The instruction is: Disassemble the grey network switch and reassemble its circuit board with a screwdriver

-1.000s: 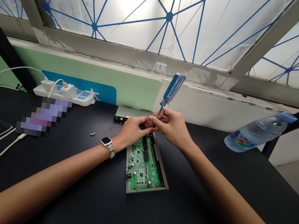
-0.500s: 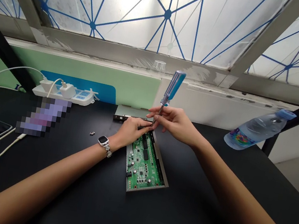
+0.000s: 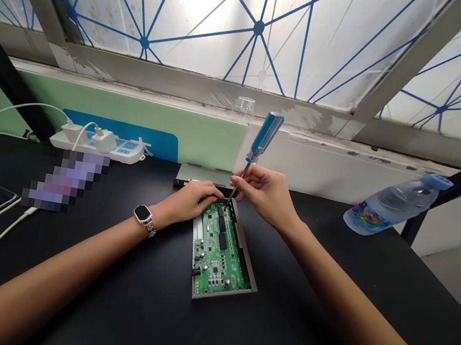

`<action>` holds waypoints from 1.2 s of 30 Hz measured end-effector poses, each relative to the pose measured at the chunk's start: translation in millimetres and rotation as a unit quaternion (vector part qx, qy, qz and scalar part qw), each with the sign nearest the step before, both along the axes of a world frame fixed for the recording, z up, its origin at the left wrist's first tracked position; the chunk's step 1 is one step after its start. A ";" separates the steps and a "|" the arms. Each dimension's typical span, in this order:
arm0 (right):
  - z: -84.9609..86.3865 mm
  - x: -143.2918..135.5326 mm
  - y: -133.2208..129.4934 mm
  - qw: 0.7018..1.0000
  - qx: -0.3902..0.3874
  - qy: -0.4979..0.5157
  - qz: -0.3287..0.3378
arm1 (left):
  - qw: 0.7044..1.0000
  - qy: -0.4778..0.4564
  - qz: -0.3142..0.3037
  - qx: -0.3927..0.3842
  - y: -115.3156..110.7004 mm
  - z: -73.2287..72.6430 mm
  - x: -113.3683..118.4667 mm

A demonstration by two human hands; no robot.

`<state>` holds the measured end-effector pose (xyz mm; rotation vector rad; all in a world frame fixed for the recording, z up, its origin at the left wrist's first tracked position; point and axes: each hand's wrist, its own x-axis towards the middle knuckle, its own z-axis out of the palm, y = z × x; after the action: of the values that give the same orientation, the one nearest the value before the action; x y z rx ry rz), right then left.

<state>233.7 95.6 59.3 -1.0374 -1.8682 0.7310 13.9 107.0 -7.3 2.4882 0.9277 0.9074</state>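
Observation:
A green circuit board [image 3: 221, 260] in a grey metal frame lies on the black table. My left hand [image 3: 190, 201], with a watch [image 3: 143, 215] on its wrist, grips the board's far left corner, thumb and fingers closed at the edge. In my right hand [image 3: 269, 194] is a screwdriver [image 3: 264, 137] with a clear blue handle, pinched by its metal shaft. It stands nearly upright, handle leaning slightly right. Its tip is down at the board's far end, close to my left fingertips. Whatever lies under the tip is too small to make out.
Behind the board lies a flat metal part [image 3: 205, 175] with a dark front edge. A power strip [image 3: 123, 149] with chargers and white cables sits at the left, near a blurred-out object [image 3: 68, 179]. A water bottle [image 3: 394, 204] leans on a black post at the right.
My left hand has drawn back left from the screwdriver tip onto the board's corner. The screwdriver's handle has turned and its tip has shifted slightly nearer me. My left wrist now covers small metal pieces.

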 end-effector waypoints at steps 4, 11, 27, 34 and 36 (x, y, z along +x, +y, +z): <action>-5.6 -5.5 -2.2 1.000 0.005 0.023 -0.020 | 1.000 0.013 -0.015 -0.021 4.3 5.1 -6.6; -7.2 -13.7 -1.3 0.999 0.007 0.034 -0.026 | 0.997 -0.007 0.073 0.003 -9.9 13.9 12.7; 6.6 1.8 4.5 0.987 -0.083 -0.021 0.134 | 0.977 -0.176 0.079 -0.095 -12.3 8.7 30.4; 14.8 7.2 0.1 0.990 -0.061 -0.055 0.113 | 0.987 -0.129 0.043 -0.081 -9.5 8.6 28.1; 16.1 7.6 -1.0 0.991 -0.051 -0.065 0.102 | 0.988 -0.125 0.030 -0.083 -8.4 9.1 27.4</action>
<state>241.2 94.6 75.5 -0.9869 -2.0900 0.9055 41.3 98.6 1.8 2.1590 0.9544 1.0859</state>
